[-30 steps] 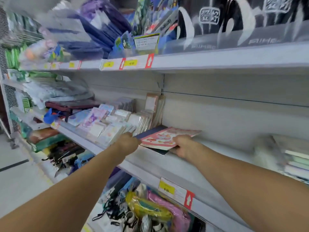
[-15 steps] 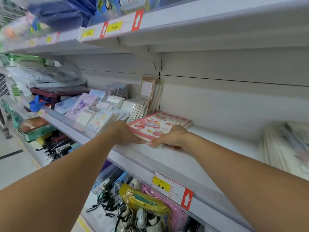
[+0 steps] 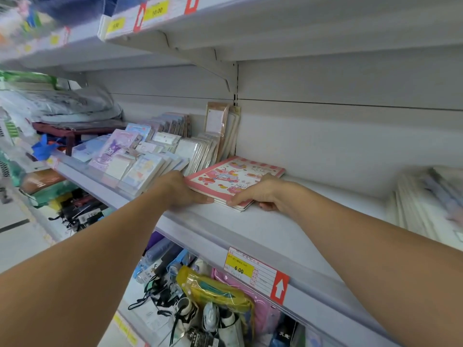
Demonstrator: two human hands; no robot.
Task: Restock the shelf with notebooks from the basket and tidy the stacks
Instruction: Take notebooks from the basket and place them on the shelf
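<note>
Head view shows a small stack of pink notebooks [image 3: 235, 182] lying flat on the white shelf [image 3: 275, 229], just right of the upright packs of stationery [image 3: 150, 166]; the basket is out of sight, so how many remain is unknown, and much bare shelf suggests restocking is partway. The left hand [image 3: 184, 192] presses straight fingers against the stack's left edge. The right hand [image 3: 260, 194] lays a finger along the front corner, thumb tucked beside it, squaring the pile

The top notebook [image 3: 235, 180] is pink-bordered with cartoon animals; the price tag [image 3: 255, 271] is yellow, white and red.
</note>
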